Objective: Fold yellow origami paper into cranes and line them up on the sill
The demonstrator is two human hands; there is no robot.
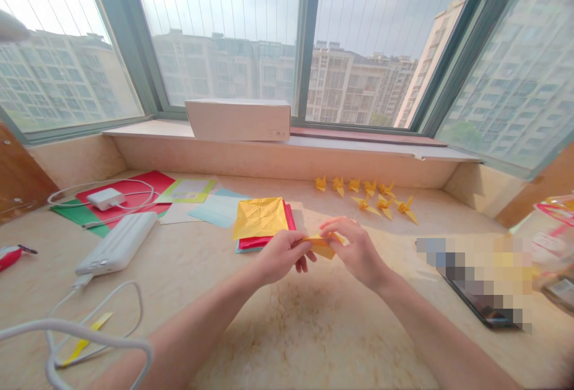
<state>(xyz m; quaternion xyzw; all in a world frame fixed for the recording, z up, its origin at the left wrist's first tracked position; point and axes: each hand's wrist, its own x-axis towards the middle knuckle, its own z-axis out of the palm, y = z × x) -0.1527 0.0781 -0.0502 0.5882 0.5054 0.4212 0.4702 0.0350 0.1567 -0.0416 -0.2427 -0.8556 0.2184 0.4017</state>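
Observation:
My left hand (281,253) and my right hand (354,249) meet above the stone counter (287,324) and both pinch a small folded piece of yellow-orange paper (321,245) held between them. Just beyond the hands lies a stack of coloured paper squares (262,222) with a creased yellow sheet on top and red and teal sheets under it. Farther back, by the wall, several folded yellow paper cranes (372,195) stand in two loose rows.
A white power bank (117,243) with a looping white cable (89,330) lies at the left, behind it a white charger (105,198) on red and green sheets. A white box (238,119) sits on the window sill. A dark phone (479,303) lies at the right.

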